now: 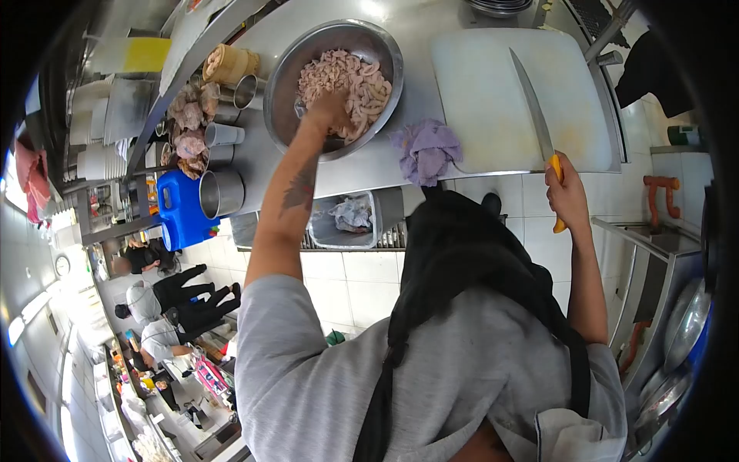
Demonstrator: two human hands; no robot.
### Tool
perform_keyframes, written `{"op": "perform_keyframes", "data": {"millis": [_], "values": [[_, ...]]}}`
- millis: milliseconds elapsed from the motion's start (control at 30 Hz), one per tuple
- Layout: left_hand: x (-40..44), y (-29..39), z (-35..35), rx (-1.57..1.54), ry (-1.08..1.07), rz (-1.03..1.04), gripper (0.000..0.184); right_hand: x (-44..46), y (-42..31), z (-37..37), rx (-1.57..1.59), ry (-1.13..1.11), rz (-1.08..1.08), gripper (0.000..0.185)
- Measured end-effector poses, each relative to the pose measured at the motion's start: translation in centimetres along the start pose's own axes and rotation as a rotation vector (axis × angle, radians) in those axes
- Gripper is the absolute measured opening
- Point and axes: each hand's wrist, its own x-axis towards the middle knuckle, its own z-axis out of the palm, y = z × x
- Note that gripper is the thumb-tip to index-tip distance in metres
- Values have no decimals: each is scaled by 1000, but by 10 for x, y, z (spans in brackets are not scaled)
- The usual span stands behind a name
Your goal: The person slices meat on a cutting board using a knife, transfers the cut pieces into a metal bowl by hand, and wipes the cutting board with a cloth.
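My left hand reaches down into a large metal bowl and touches the cut pieces of pale pink raw meat inside. Its fingers are partly lost among the pieces, so their closure is unclear. My right hand is wrapped around the yellow handle of a long knife. The blade lies over the white cutting board and points toward its far side. Between bowl and board, a crumpled purple cloth rests at the steel counter's front edge.
Metal containers and bags of raw meat line the counter's left side, near a blue jug. Below the counter stands a lined grey bin. Several people are farther off at left.
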Motion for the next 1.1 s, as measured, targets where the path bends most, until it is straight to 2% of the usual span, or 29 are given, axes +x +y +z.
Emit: {"op": "perform_keyframes", "data": {"millis": [67, 100, 167, 200, 233, 300, 333, 400, 500, 533, 567, 633, 733, 800, 833, 900, 933, 1000, 1033, 1100], "values": [[0, -21, 25, 20, 69, -2, 61, -9, -4, 9, -72, 15, -21, 42], [47, 2, 3, -26, 188, 33, 61, 33, -12, -22, -126, 88, -116, 42], [14, -32, 15, -129, 63, -29, 59, -5, -2, -10, -60, 36, -18, 40], [2, -46, -7, -324, 6, -90, 61, 0, -4, -4, -42, 33, -29, 40], [-19, -49, -27, -309, 2, -102, 61, 0, -4, -1, -28, 19, -17, 40], [-55, -45, -61, -205, 232, 39, 51, 4, -1, 0, -23, 8, -7, 39], [-61, -57, -68, -209, 232, 37, 51, 7, 3, -1, -34, 29, -9, 38], [-72, -76, -82, -448, 338, 199, 40, 12, -1, -5, -60, 51, -22, 37], [-108, -63, -117, -533, 347, 188, 30, 14, -12, -3, -45, 52, -15, 36], [-104, -72, -112, -699, 369, 212, 29, 14, -17, -2, -42, 55, 4, 37], [-104, -69, -104, -702, 373, 211, 29, 15, -21, 0, -38, 60, 22, 38], [-99, -49, -83, -268, 499, 117, 34, 18, -30, 2, -17, 33, 17, 38], [-74, -58, -31, -352, 395, 31, 41, 24, -44, 10, 30, -16, 21, 35], [-61, -66, -10, -252, 32, -29, 63, 21, -58, 15, 44, -33, 27, 33], [-63, -56, -7, -263, 32, -29, 63, 15, -69, 17, 118, -113, 8, 31], [-68, -34, 3, 131, 448, 27, 88, 15, -102, 32, 184, -201, -10, 30], [-56, -29, 7, 121, 449, 23, 88, 15, -122, 43, 145, -246, -14, 29], [-28, -23, 16, 90, 293, 27, 101, 25, -156, 60, 48, -366, -44, 30], [-18, -20, 18, 84, 296, 17, 101, 33, -168, 71, 41, -375, -50, 30], [-8, -18, 20, -3, -11, -90, 70, 44, -192, 98, -57, -343, -131, 30]]}}
